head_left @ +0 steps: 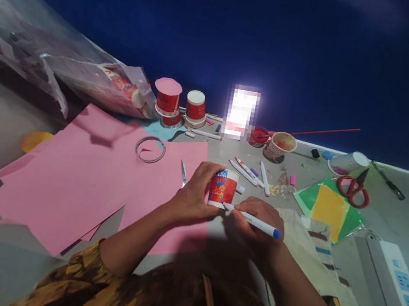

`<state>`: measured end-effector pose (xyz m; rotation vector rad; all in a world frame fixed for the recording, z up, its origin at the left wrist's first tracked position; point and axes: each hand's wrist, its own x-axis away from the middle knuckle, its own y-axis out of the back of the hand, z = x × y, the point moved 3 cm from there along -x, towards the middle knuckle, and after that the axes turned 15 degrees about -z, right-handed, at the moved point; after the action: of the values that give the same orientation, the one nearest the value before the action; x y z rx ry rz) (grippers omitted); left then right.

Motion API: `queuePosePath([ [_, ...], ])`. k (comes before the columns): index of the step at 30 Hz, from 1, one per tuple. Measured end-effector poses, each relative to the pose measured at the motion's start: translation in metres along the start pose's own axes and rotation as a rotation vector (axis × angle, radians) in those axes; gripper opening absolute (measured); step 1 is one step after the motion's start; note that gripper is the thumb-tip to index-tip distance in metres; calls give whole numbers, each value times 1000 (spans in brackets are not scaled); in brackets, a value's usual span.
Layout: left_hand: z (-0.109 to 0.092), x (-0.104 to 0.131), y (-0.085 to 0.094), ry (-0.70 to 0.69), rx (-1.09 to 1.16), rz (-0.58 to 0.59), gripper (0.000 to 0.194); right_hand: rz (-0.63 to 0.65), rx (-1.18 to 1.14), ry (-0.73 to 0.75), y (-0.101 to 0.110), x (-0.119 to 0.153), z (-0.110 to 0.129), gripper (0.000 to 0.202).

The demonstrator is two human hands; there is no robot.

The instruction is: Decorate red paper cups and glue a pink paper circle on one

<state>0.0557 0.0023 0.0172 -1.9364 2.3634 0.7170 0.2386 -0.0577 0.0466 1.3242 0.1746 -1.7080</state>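
Note:
My left hand is wrapped round the side of a red and white paper cup, which has blue marker lines and gold print on its wall. Between the fingers of my right hand is a white marker with a blue end. Its tip meets the cup near the lower edge. Pink paper sheets lie under and beside my left forearm. Close to my left hand, the blade of a pair of scissors sticks out; the rest is hidden.
Several loose markers lie beyond the cup. A tape roll rests on the pink paper. Decorated cups stand at the back, near a plastic bag. Red-handled scissors, a cloth and a power strip are right.

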Motion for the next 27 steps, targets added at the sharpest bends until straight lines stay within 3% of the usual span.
queuePosePath([
  [10,2,0,-1,-14,0,-4,83,-8,-65,-10,1,-5,4,12],
  [15,1,0,0,1,6,-4,84,62,10,-77,-1,0,-1,15],
  [21,-2,-1,0,-23,11,4,83,-85,-9,-50,3,-5,2,14],
  [27,-5,0,-2,-74,16,21,78,-131,-43,-66,3,-9,3,12],
])
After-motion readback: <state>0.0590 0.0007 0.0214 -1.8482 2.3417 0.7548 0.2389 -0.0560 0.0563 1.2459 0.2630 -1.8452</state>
